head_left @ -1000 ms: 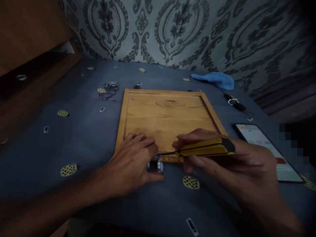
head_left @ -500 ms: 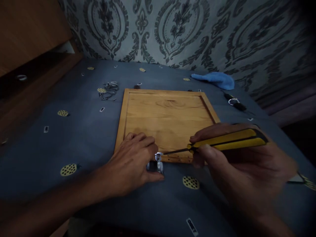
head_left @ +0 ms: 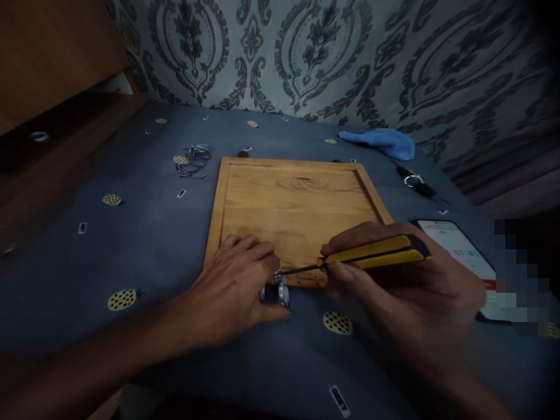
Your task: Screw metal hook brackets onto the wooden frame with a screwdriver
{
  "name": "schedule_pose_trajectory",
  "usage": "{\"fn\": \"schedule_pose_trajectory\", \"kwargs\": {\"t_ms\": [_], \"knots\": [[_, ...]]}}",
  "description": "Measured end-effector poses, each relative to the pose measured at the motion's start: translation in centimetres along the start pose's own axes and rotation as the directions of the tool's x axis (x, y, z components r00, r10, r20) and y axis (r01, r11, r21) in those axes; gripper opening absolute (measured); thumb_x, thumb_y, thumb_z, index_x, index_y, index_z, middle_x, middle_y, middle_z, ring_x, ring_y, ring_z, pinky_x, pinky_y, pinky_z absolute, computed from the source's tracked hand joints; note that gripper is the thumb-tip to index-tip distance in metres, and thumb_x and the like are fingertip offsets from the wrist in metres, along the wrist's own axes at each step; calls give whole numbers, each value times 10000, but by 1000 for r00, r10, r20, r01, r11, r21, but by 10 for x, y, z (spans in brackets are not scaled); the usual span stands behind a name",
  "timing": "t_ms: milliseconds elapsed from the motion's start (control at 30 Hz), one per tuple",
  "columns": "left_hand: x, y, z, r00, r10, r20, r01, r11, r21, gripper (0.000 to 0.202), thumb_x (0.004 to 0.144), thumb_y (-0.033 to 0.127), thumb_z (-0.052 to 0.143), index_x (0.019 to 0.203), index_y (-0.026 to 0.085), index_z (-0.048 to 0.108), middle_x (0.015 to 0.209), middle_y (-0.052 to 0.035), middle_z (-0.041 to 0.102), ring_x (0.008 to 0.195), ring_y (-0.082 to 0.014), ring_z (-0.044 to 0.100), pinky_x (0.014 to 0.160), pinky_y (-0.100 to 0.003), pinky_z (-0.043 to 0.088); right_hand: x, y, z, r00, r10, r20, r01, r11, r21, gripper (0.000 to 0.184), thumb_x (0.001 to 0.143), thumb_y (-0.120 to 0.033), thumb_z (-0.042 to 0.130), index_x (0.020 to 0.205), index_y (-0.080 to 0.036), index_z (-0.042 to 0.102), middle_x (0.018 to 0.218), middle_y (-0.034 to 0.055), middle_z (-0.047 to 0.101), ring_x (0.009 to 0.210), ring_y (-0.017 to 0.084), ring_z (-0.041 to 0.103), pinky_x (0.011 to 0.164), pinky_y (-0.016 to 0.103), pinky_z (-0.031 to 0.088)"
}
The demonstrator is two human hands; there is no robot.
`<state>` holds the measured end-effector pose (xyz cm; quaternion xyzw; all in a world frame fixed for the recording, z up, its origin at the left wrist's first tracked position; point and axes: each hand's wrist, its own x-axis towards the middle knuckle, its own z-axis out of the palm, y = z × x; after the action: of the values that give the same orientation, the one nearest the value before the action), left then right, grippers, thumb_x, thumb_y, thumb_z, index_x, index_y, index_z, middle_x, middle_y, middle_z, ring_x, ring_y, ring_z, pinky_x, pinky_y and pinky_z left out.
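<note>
A framed wooden panel [head_left: 289,201], like a cabinet door, lies flat in front of me. At its near edge sits a shiny metal hinge [head_left: 282,293], partly hidden by my left hand [head_left: 240,286]. The fingers of that hand are bent over the panel and the thumb lies below the hinge, gripping it against the edge. My right hand [head_left: 394,286] is closed around a yellow and black screwdriver [head_left: 371,256], held nearly level. Its thin shaft points left, and the tip meets the hinge close to my left fingers. A screw there is too small to make out.
Small metal parts [head_left: 195,160] lie in a pile behind left on the blue patterned cloth [head_left: 153,245]. A blue rag [head_left: 380,142] and a dark object with a ring [head_left: 415,182] are at back right. A phone [head_left: 455,245] lies beyond my right hand. Wooden furniture [head_left: 56,58] borders the left.
My right hand and the screwdriver have moved left, the tip now further in at the hinge. More of the phone shows. My left hand has stayed in place.
</note>
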<state>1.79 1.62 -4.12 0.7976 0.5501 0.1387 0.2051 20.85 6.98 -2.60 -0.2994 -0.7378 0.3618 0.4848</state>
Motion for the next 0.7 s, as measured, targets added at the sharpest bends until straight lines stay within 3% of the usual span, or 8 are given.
{"fn": "schedule_pose_trajectory", "kwargs": {"t_ms": [200, 400, 600, 700], "knots": [[0, 0, -1, 1000, -4, 19, 4, 1000, 0, 401, 769, 480, 855, 918, 159, 668, 963, -41, 639, 979, -265, 579, 871, -407, 422, 0, -2, -2, 1000, -24, 8, 24, 998, -65, 144, 843, -234, 810, 880, -281, 680, 773, -13, 692, 612, 164, 652, 491, 276, 550], [2, 1, -2, 999, -18, 30, 18, 1000, 0, 394, 769, 462, 860, 896, 150, 655, 955, -42, 637, 962, -259, 575, 864, -397, 418, 0, -2, -5, 993, -69, 96, 80, 989, -124, 175, 840, -239, 810, 954, -290, 688, 817, -18, 726, 708, 178, 703, 559, 265, 580], [1, 1, -2, 1000, -3, 7, 3, 1000, -8, 379, 771, 453, 860, 873, 159, 644, 955, -34, 636, 964, -254, 575, 855, -387, 412, 8, -3, -12, 976, -60, 209, 70, 997, -41, 158, 884, -220, 756, 1022, -291, 723, 898, 1, 756, 775, 187, 724, 628, 282, 599], [0, 1, -2, 1000, -7, 18, 7, 1000, -2, 376, 768, 451, 862, 874, 161, 646, 957, -33, 639, 960, -253, 575, 852, -384, 410, 12, -4, -13, 966, -66, 250, 69, 998, -6, 77, 896, -251, 746, 966, -282, 753, 899, 32, 763, 794, 224, 727, 630, 329, 608]]}}
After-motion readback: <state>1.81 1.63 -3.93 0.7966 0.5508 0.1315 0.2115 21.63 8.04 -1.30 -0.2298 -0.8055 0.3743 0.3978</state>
